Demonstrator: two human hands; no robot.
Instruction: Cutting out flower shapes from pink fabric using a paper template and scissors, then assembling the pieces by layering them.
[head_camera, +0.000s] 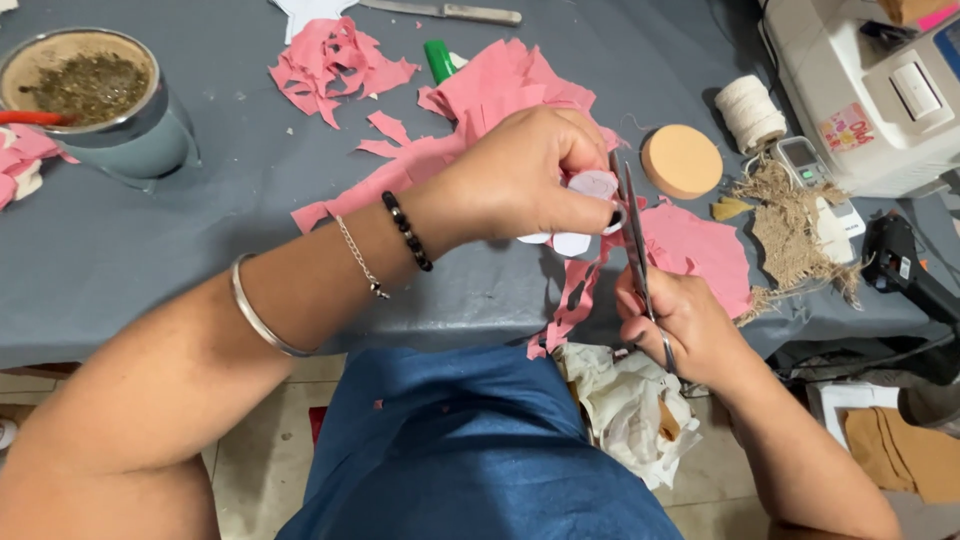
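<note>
On the far left of the grey cloth-covered table (120, 250) stood a metal-rimmed teal cup (100, 110) filled with green chopped herb, a red straw lying across its rim. Further along lay a heap of torn pink paper scraps (335, 60), a green capped tube (438, 60) and, at the back edge, a steel knife (445, 12).

The left hand (520, 180), wrist ringed by a black bead bracelet (407, 230), a thin chain and a silver bangle (262, 318), was held above the table edge. Its fingers were closed together, thumb and fingertips pinched on a small white petal-shaped paper cutout (585, 195) backed with pink paper; lobes of it showed below the thumb. A cut strip of pink paper (572, 305) hung from the piece towards the lap.

Just right of that piece stood the slim steel scissors (635, 240), their long axis running nearly straight up and away from the person, the tips reaching up beside the cutout's right edge. So the piece lay immediately to the left of the blades, touching or all but touching them; whether the blades were parted I could not tell. The right hand (680, 325) sat lower and nearer the body, fingers curled shut around the scissor handles.

Beyond it were a round cork disc (681, 160), a spool of cream twine (750, 112), frayed burlap (795, 225), a black glue gun (905, 265) and a white machine (870, 90).
</note>
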